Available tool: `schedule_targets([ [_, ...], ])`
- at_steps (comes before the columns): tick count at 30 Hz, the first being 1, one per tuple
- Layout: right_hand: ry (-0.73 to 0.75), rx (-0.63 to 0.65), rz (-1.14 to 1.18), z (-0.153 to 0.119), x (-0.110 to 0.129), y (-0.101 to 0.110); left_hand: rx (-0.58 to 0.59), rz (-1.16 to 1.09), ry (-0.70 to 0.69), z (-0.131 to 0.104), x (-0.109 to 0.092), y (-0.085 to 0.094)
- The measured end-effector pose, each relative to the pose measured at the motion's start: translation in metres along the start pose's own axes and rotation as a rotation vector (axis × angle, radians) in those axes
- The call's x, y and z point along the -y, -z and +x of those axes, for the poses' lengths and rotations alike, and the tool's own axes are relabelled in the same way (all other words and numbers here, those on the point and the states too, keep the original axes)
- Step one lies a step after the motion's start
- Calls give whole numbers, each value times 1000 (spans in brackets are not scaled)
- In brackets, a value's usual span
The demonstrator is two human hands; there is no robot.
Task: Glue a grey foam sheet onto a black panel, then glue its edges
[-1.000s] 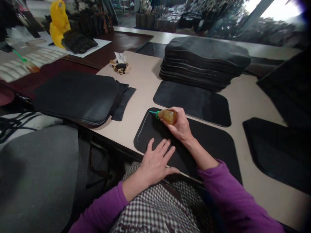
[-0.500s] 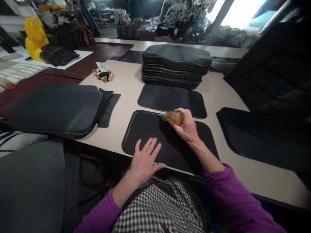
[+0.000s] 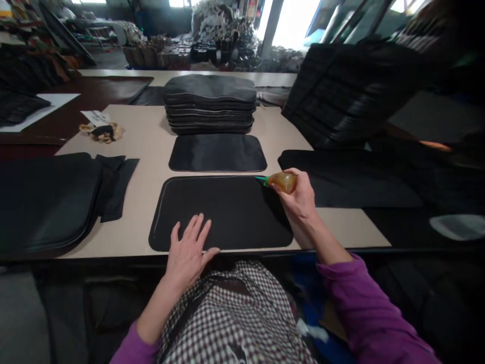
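Flat in front of me lies a black rounded panel [image 3: 227,217], with a thin shiny line along its left and far edges. My left hand [image 3: 190,247] rests on its near left part, fingers spread. My right hand [image 3: 301,197] is closed around a squeeze bottle [image 3: 283,182] of amber liquid, probably glue. The bottle's green nozzle [image 3: 262,179] points left and meets the panel's far edge near the right corner. Just beyond lies another black panel [image 3: 217,152], and behind that a stack of black panels [image 3: 210,106].
More black panels [image 3: 45,202] are piled at the left, beside black strips [image 3: 121,189]. A crumpled tan scrap with a white label [image 3: 100,126] lies farther back. To the right are black sheets [image 3: 352,179] and a large dark pile [image 3: 341,96]. The table's front edge runs before my checked apron [image 3: 242,323].
The bottle in my right hand has moved right along the panel's far edge, and the shiny line there is longer. My left hand stays on the panel. My view has turned right.
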State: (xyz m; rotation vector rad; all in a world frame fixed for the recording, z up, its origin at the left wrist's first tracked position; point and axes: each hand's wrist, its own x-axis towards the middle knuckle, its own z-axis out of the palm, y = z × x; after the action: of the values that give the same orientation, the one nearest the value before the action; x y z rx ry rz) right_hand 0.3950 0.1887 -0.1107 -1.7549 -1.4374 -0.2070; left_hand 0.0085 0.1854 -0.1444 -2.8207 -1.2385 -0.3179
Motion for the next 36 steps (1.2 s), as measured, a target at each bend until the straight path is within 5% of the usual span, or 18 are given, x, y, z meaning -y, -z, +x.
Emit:
schedule_targets([
  [13,-66,-83,-27,-18,-14,29,6,44,-20,0,2,-1],
  [21,-47,-26,-16,-42,-11,66,20,53,-26,0,3,-2],
  [36,-325,-16,66,-142,2,136,36,56,-27,0,6,-4],
])
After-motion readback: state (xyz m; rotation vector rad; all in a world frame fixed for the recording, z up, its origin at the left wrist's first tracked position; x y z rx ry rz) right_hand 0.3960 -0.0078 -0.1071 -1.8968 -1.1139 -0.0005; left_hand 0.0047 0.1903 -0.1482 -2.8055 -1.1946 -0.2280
